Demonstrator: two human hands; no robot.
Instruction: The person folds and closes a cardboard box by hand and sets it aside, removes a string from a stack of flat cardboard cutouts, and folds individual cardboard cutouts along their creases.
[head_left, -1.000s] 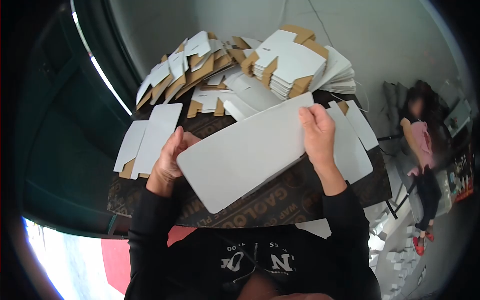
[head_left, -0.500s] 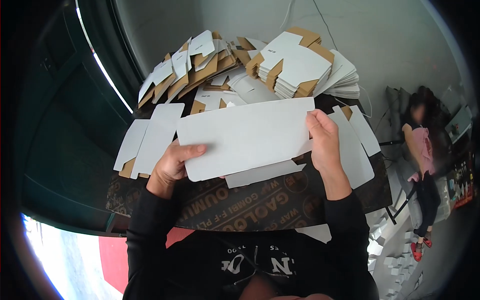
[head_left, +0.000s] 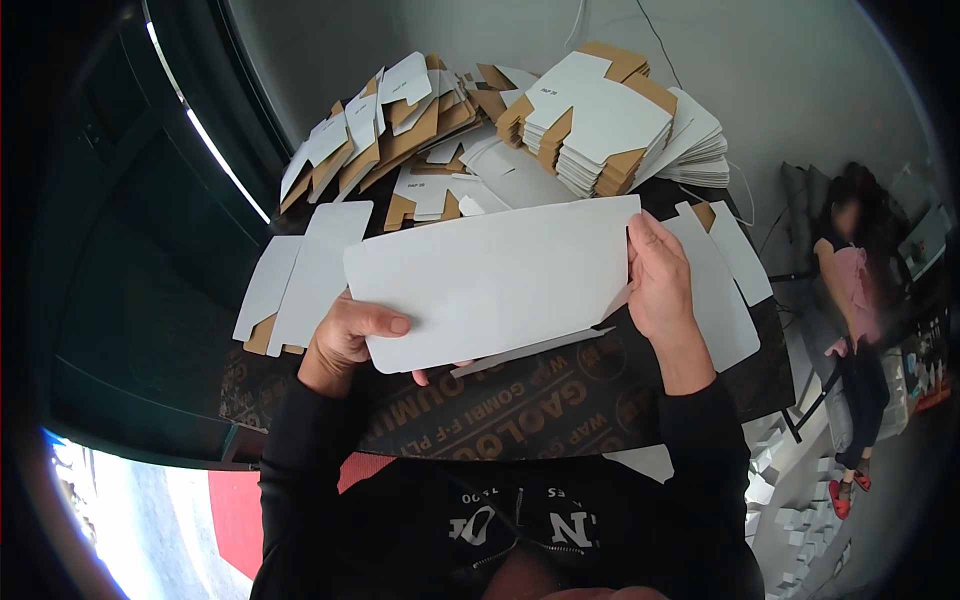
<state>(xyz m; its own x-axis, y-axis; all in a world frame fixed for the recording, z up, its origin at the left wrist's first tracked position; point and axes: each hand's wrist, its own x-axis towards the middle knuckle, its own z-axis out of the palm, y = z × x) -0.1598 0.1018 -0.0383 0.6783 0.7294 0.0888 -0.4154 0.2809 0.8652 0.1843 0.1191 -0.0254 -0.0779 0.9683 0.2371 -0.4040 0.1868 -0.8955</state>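
Observation:
A white cardboard piece (head_left: 500,280) is held up between both hands above the dark printed table (head_left: 480,425). My left hand (head_left: 350,335) grips its lower left corner, thumb on the front face and fingers behind, with fingertips showing under the lower edge. At the right end, my right hand (head_left: 660,275) is closed on the edge. A narrow flap shows beneath the piece's lower edge. Flat white pieces with brown flaps lie on the left (head_left: 318,270) and on the right (head_left: 715,285), near each hand.
Behind the hands stand a neat stack of folded cardboard (head_left: 600,120) and a leaning pile (head_left: 385,125). Beyond the table's right side, a person (head_left: 850,290) sits. Small white boxes (head_left: 800,530) are on the floor at the lower right. A dark green door (head_left: 120,250) is at the left.
Since the first frame, the piece has turned to lie more level, and my left thumb has moved onto its front. The flap below it appeared lower and wider half a second ago and now looks narrower.

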